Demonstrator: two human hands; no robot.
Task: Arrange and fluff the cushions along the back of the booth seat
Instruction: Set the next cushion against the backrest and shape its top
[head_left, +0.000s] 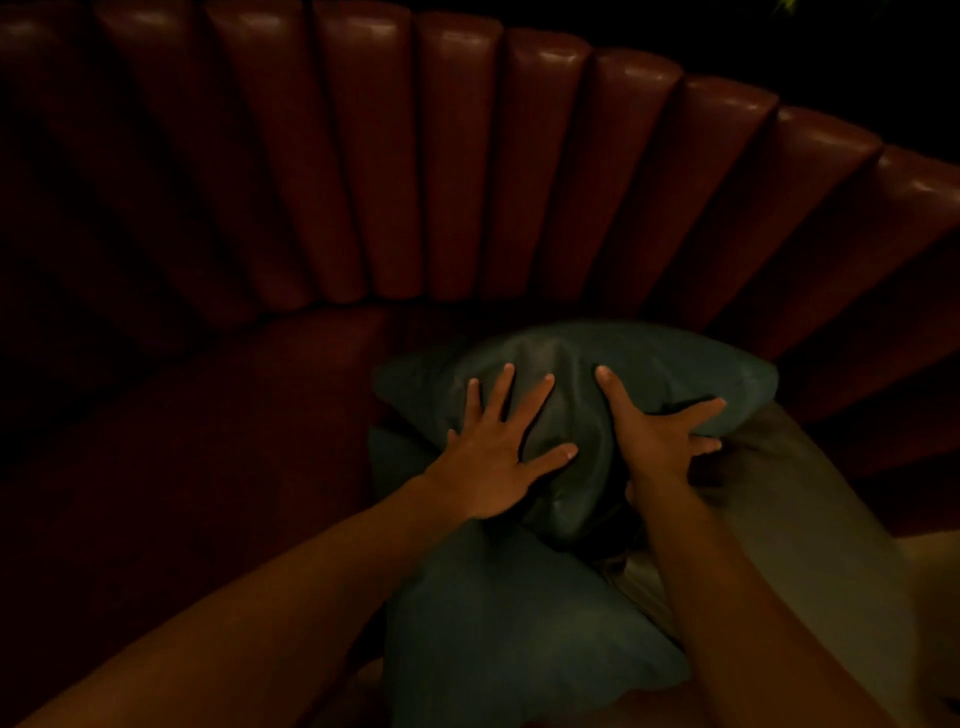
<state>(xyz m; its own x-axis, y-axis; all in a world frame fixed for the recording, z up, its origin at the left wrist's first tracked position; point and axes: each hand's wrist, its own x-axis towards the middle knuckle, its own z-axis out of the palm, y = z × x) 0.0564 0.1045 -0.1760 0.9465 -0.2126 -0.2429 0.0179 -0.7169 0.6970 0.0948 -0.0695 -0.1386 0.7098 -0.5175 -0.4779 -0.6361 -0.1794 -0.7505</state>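
Pressing teal cushion (654, 358): left hand (493, 460), right hand (655, 448) both flat, fingers splayed; second cushion (498, 623) underneath.

upper cushion (649, 364): dark teal | booth backrest (457, 156): red-brown (vertically ribbed) | right cushion (810, 519): beige

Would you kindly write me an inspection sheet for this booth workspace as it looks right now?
Surface: dark red leather booth seat, curved, dimly lit.
Job's things: upper teal fabric cushion lies near the backrest, overlapping the lower teal fabric cushion; pale beige cushion to the right, blurred.
Clutter: nothing seen.
Hands: left hand flat with fingers spread, presses on the upper teal cushion; right hand spread on its right part.
Cables: nothing seen.
Surroundings: dark red ribbed leather backrest curves round the seat; beyond it, too dark to tell.
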